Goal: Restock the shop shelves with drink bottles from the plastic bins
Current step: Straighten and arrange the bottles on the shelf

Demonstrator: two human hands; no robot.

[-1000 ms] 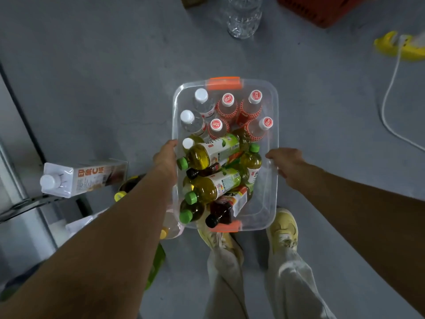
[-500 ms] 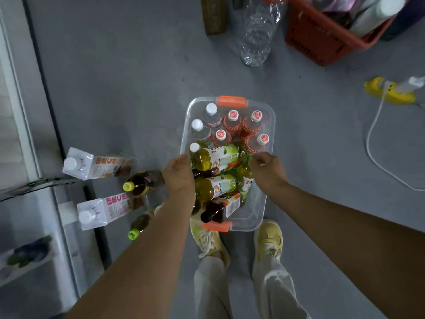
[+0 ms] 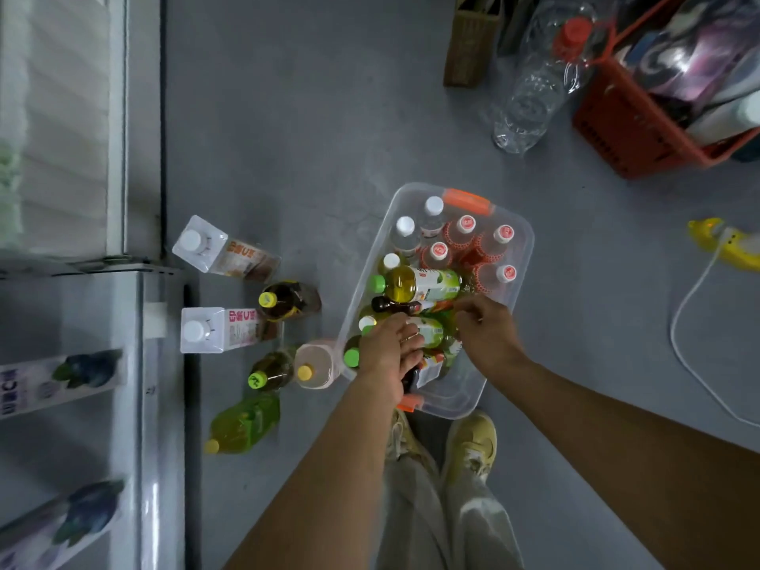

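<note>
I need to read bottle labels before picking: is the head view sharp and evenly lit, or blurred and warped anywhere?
Head view: dim, flat light; clear bin and its bottles fairly sharp; left hand and right hand slightly soft; shelf unit stretched by wide-angle distortion; red basket smeared.

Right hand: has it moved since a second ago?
Yes. The right hand moved from the bin's right rim inward, over the lying bottles.

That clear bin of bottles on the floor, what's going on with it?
A person stands over the clear bin on the floor, both hands down among the bottles lying on top. The left hand rests over a green-labelled bottle, the right hand reaches a dark bottle; whether either grips is unclear. Cartons and other bottles stand on the floor beside it.
</note>
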